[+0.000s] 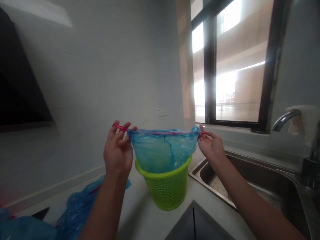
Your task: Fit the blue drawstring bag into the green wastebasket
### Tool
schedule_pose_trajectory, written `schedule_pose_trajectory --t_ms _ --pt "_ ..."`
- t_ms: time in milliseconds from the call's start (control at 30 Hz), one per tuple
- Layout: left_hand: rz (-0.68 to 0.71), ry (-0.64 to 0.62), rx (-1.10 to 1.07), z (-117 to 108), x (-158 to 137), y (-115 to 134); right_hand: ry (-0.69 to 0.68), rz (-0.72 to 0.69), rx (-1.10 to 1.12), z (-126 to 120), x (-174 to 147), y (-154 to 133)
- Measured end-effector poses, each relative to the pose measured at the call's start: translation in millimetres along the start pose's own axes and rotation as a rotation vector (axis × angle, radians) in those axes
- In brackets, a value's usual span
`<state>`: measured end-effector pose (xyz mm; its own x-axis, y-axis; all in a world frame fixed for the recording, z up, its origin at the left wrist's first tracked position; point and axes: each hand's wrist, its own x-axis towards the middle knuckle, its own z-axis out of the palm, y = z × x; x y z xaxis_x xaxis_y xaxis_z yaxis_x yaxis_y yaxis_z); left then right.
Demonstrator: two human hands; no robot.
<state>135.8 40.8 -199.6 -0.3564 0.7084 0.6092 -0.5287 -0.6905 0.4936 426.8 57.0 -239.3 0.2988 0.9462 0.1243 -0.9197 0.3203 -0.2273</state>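
Note:
A thin blue plastic garbage bag with a red drawstring is stretched between my two hands. Its lower part hangs inside a lime-green perforated basket standing on the counter. My left hand grips the bag's left end, a loop of the red drawstring running over its fingers. At the opposite end, my right hand pinches the bag's top edge and drawstring. The top edge is pulled taut above the basket's rim.
Crumpled blue bags lie on the counter at the left. A steel sink with a faucet is on the right, below a window. A dark grey panel lies in front of the basket. Wall sockets sit behind.

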Motion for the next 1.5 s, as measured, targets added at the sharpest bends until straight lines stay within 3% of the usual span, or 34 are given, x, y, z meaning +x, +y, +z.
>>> schedule_pose_trajectory --t_ms 133,233,333,400,533,667,733,867,933,1067,1167,1300,1500 --pt "-0.101 -0.152 0.153 6 -9 0 -0.187 -0.008 -0.115 0 -1 0" --pt "-0.159 -0.145 0.196 6 -8 1 -0.232 -0.056 -0.284 1 -8 4" --pt "-0.079 -0.045 0.163 -1 -2 -2 -0.253 -0.089 -0.428 -2 -10 9" --pt "0.01 0.031 0.092 -5 4 -3 -0.198 -0.124 -0.469 -7 -6 11" --pt "0.003 0.22 -0.068 -9 13 1 -0.072 -0.233 -0.393 -12 7 9" --pt "-0.065 0.361 -0.175 -7 16 4 -0.23 -0.135 -0.299 -1 7 3" --pt "-0.044 0.294 -0.158 -5 13 1 -0.291 -0.099 -0.275 8 0 1" --pt "0.188 0.086 0.044 0 0 -7 -0.353 -0.118 -0.344 23 -16 9" --pt "0.224 -0.036 0.158 5 -11 -9 -0.388 -0.07 -0.429 28 -21 19" --pt "0.149 -0.247 0.354 20 -27 -12 -0.415 -0.043 -0.702 35 -20 49" --pt "0.09 -0.368 0.527 31 -31 -19 -0.445 -0.183 -0.92 35 -19 71" --pt "0.033 -0.488 0.641 37 -29 -27 -0.61 -0.394 -1.104 32 -26 87" --pt "-0.007 -0.491 0.68 34 -36 -33 -0.715 -0.199 -0.974 36 -47 89"
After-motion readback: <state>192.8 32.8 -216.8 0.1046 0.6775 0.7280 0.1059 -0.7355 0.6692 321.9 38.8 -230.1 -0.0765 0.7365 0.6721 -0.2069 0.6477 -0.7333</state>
